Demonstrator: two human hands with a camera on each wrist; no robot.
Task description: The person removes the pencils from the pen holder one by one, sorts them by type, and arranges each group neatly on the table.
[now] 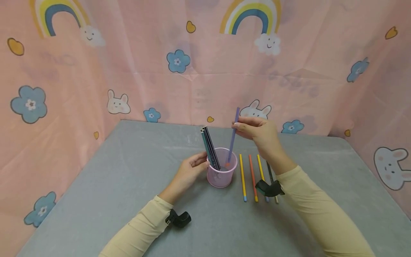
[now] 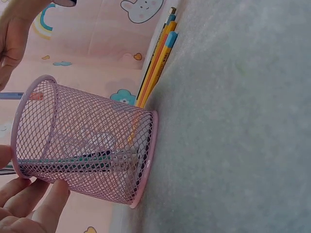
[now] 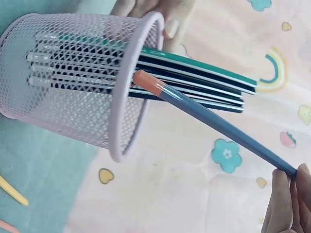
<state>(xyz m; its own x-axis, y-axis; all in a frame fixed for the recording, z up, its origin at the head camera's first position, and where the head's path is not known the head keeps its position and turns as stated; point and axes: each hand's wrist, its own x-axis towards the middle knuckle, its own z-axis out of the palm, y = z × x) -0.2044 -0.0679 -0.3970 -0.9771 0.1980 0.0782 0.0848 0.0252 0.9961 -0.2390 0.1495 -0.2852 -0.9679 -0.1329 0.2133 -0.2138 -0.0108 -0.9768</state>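
Observation:
My right hand [image 1: 264, 137] pinches a blue-purple pencil [image 1: 233, 137] near its upper end, above the back right of the cup. The pencil's orange lower end [image 3: 149, 82] is right at the mouth of a pink mesh pencil cup [image 1: 219, 180]. On the cup's left side, my left hand [image 1: 189, 170] holds the rim, thumb towards me and fingers curled against the mesh [image 2: 92, 141]. Several dark pencils and a green one [image 3: 199, 69] stand in the cup, leaning left in the head view.
Right of the cup lie a yellow pencil [image 1: 242, 178], an orange pencil [image 1: 252, 176], another yellow pencil [image 1: 260, 167] and a dark pencil [image 1: 270, 171], side by side. The grey tabletop [image 1: 128, 171] meets a pink patterned cloth [image 1: 138, 71] at the back.

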